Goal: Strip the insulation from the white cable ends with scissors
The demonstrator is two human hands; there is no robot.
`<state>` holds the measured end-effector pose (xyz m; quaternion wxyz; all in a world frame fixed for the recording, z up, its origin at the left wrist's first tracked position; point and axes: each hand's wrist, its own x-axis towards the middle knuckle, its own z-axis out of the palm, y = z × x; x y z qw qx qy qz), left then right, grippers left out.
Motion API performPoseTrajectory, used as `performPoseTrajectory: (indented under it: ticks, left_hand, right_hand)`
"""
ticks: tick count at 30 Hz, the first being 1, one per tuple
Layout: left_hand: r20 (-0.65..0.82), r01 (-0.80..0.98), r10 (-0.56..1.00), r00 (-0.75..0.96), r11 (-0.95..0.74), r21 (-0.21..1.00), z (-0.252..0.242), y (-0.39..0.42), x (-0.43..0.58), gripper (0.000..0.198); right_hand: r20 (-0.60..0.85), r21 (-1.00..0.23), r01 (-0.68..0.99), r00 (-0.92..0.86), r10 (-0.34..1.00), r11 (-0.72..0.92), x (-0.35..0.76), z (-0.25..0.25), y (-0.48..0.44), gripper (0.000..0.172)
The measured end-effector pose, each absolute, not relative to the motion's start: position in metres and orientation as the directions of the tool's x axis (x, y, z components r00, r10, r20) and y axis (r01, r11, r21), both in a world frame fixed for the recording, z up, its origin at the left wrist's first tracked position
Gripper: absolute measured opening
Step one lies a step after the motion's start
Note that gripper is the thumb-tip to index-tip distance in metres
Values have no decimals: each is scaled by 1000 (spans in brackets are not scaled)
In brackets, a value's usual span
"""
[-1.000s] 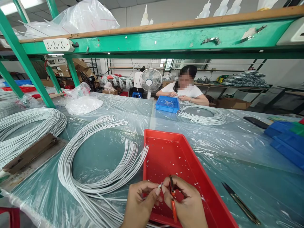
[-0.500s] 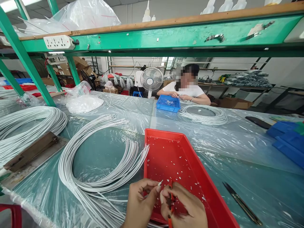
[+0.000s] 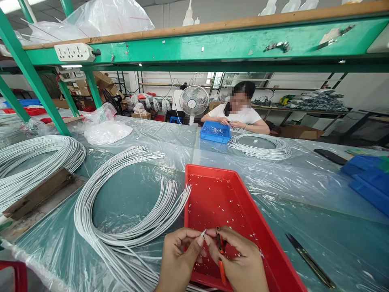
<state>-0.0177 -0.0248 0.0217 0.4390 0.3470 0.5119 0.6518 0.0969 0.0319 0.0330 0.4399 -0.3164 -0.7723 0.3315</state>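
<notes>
While the left hand (image 3: 179, 256) pinches a white cable (image 3: 203, 233) near its tip, above the red tray's (image 3: 267, 227) near end, the right hand (image 3: 244, 259) has its grip curled around orange-handled pliers (image 3: 222, 271). A loose pinch could let the cable twist; pliers this close could nick a finger; a tug could disturb the coil (image 3: 86, 202) at left.
</notes>
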Motion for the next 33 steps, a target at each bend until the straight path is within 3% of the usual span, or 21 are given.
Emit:
performPoseTrajectory:
  ticks: [13, 20, 26, 29, 33]
  left_hand:
    - [112, -40, 864, -491, -151, 988, 21, -26, -8, 14]
    - [341, 315, 785, -517, -195, 929, 12, -30, -6, 12]
    - [510, 542, 737, -443, -233, 807, 6, -33, -14, 13]
    - [418, 460, 787, -454, -194, 866, 11, -32, -18, 12]
    - [92, 29, 875, -475, -89, 996, 16, -28, -19, 20]
  right_hand:
    - [576, -651, 312, -392, 718, 692, 98, 32, 29, 11]
    - [678, -456, 370, -445, 586, 809, 103, 28, 31, 9]
    - [683, -454, 355, -452, 575, 818, 103, 32, 22, 11]
    - [677, -466, 325, -467, 569, 823, 104, 38, 17, 14]
    - [619, -543, 339, -457, 639, 768, 113, 46, 30, 14]
